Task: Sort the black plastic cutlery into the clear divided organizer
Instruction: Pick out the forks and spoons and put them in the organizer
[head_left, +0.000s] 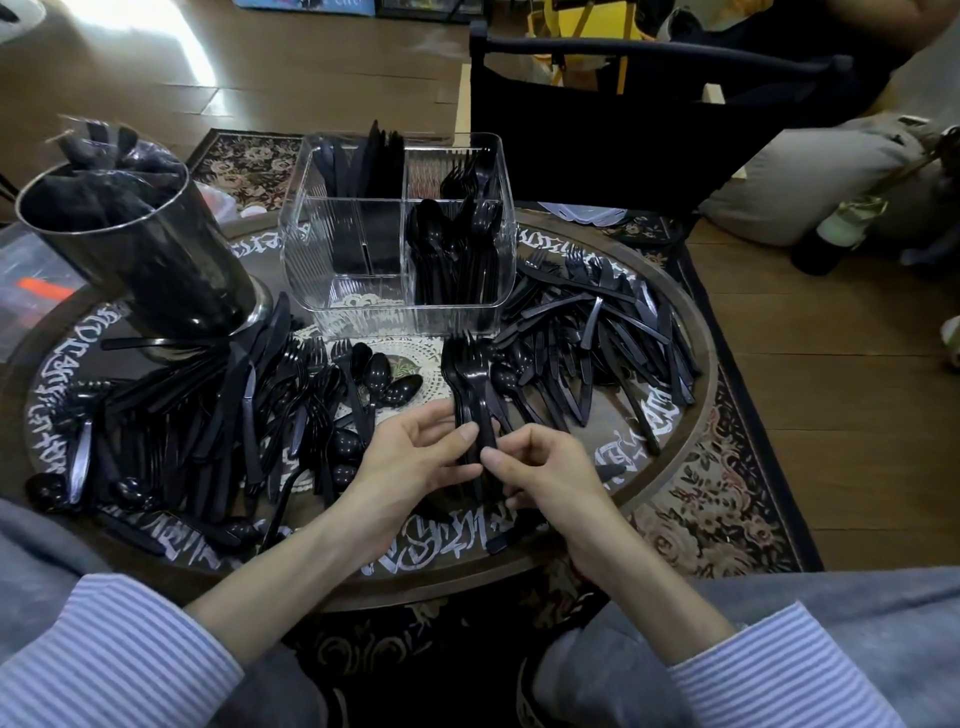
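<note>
Black glossy plastic everywhere: I'm looking at forks (470, 384) bunched in my hands, tines fanned upward, handles stacked together. My left hand (415, 457) curls around the bundle from the left with its thumb pressed on the handles, and my right hand (540, 467) pinches the same handles from the right, thumb on top. The bundle sits just above the near middle of the round table (696, 353), in front of the clear organizer (400, 234). That organizer has ribbed walls; I see knives upright in its far-left section, forks far right, spoons near right. Loose cutlery (597, 338) lies heaped on both sides of the table. White script rings the tabletop, but I can't read it. A metal cup (140, 249) stands at the left.
</note>
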